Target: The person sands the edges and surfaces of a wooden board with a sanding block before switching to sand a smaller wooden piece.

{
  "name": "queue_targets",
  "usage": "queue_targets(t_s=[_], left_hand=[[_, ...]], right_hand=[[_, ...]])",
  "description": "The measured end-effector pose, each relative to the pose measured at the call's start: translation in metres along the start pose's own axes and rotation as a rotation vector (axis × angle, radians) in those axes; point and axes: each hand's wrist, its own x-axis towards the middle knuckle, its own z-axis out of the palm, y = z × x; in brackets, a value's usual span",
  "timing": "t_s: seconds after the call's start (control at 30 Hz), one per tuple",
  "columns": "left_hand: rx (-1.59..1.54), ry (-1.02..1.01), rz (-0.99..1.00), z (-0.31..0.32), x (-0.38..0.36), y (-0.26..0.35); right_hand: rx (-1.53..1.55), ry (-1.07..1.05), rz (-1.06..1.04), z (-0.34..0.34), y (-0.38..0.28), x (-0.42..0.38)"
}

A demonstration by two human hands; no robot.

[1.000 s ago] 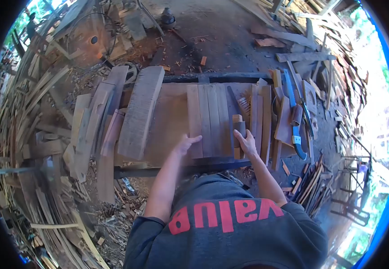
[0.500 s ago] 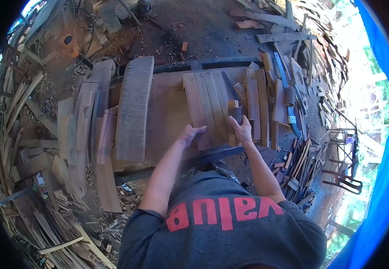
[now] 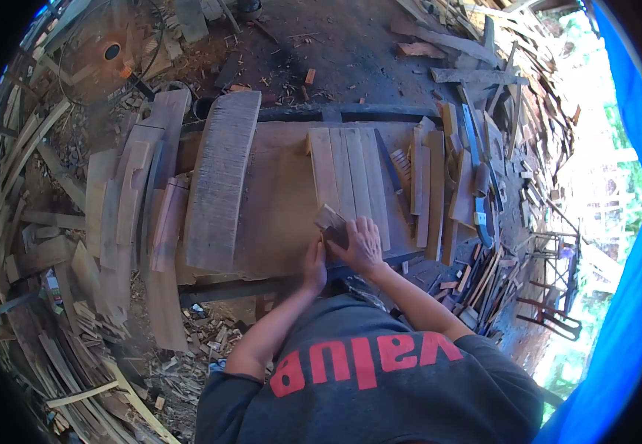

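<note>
My right hand (image 3: 362, 246) is closed over a wooden block with a dark middle (image 3: 331, 225), tilted across the near end of a row of planks. My left hand (image 3: 315, 265) is beside it, fingers stretched out along the near left edge of the planks, close to the block. Several narrow planks (image 3: 347, 166) lie side by side on the workbench top (image 3: 276, 185). To their right lies a handsaw with a dark blade (image 3: 389, 164). The underside of the block is hidden.
A wide rough board (image 3: 223, 185) lies left on the bench. Narrow wood strips (image 3: 428, 192) and a blue-framed saw (image 3: 472, 137) lie at the right. Stacked boards (image 3: 132, 192) stand at the left. Scrap wood (image 3: 476, 285) and offcuts cover the ground around.
My right hand has moved left with the block, from the right side of the planks to their near left end. The block has turned aslant. My left hand has drawn nearer my body.
</note>
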Motion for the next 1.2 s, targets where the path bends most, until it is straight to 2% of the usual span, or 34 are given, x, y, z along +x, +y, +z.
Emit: queue_targets(t_s=[0.1,0.17,0.3,0.4,0.47,0.57,0.7,0.77,0.8,0.87,0.9,0.97,1.0,1.07,1.1,1.17,1.2], left_hand=[[-0.111,-0.003,-0.040,-0.002,-0.013,0.006],[0.046,0.019,-0.008,-0.004,-0.007,0.002],[0.155,0.007,0.097,-0.008,-0.003,0.009],[0.207,0.057,0.110,-0.006,0.008,-0.017],[0.020,0.137,0.021,-0.001,0.014,-0.033],[-0.129,0.280,0.138,0.026,0.000,-0.028],[-0.049,0.357,0.162,0.043,-0.024,-0.020],[0.188,0.761,0.304,0.054,-0.023,0.015],[0.192,0.775,0.296,0.057,-0.025,0.042],[0.677,0.660,0.497,0.060,-0.012,0.094],[0.672,0.673,0.495,0.054,0.007,0.101],[0.697,0.273,0.199,0.039,0.035,0.106],[0.687,0.274,0.192,0.041,0.038,0.104],[0.266,0.667,0.364,0.050,0.036,0.097],[0.291,0.842,0.447,0.043,0.040,0.058],[0.217,0.840,0.196,0.051,0.005,0.017],[0.049,0.833,0.203,0.070,-0.015,0.004]], right_hand=[[-0.029,-0.050,0.013,0.002,-0.004,0.014],[-0.019,-0.059,0.017,0.001,-0.003,0.016],[0.074,-0.086,0.007,-0.001,0.005,0.015],[0.070,0.013,-0.017,0.006,0.005,0.005],[0.046,0.016,-0.049,0.000,0.000,0.000],[0.057,0.009,-0.270,-0.006,0.007,-0.011],[0.100,-0.081,-0.330,-0.016,0.036,-0.021],[0.113,-0.139,-0.326,-0.012,0.041,-0.013],[0.113,-0.192,-0.308,-0.010,0.041,-0.012],[0.101,-0.233,-0.337,-0.008,0.039,-0.007],[0.080,-0.261,-0.357,-0.008,0.038,-0.002],[0.084,-0.253,-0.354,-0.005,0.030,0.006],[0.087,-0.245,-0.340,-0.004,0.028,0.007],[0.096,-0.211,-0.371,-0.007,0.032,0.005],[0.121,-0.188,-0.375,-0.007,0.036,0.006],[0.151,-0.175,-0.392,-0.010,0.045,0.002],[0.143,-0.179,-0.381,-0.016,0.052,-0.005]])
